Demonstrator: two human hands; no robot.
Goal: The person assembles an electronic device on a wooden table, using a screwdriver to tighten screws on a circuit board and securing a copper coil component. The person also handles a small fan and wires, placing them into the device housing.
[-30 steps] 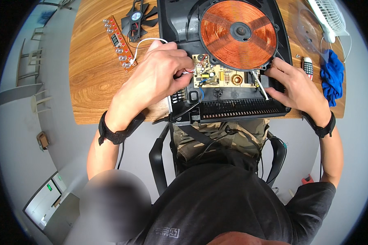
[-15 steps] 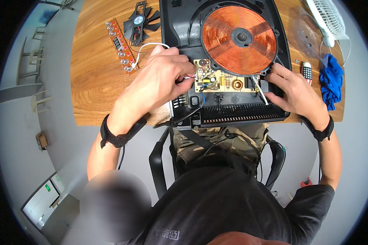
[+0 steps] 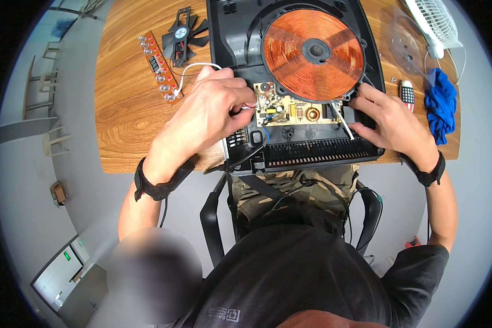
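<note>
An opened induction cooktop's black housing (image 3: 229,54) lies before me, with a round copper coil (image 3: 290,49) and a tan circuit board (image 3: 283,112) inside. At the board's left edge my left hand (image 3: 216,109) is closed in a pinch on thin red and white wires (image 3: 249,105); its fingertips are partly hidden. My right hand (image 3: 391,120) grips over the housing's right side, thumb and fingers reaching inside, apart from each other. Close to its thumb, a white-sleeved lead (image 3: 343,121) slants down from the coil. What lies under its fingertips is hidden.
Left of the housing are a black fan (image 3: 182,34) and an orange button board (image 3: 157,68) joined to a white cable (image 3: 194,65). On the right lie a handheld device with black keys (image 3: 407,94), a blue cloth (image 3: 440,104) and a white desk fan (image 3: 434,24).
The housing and the things around it sit slightly further left in view. Both hands keep nearly the same places and grips.
</note>
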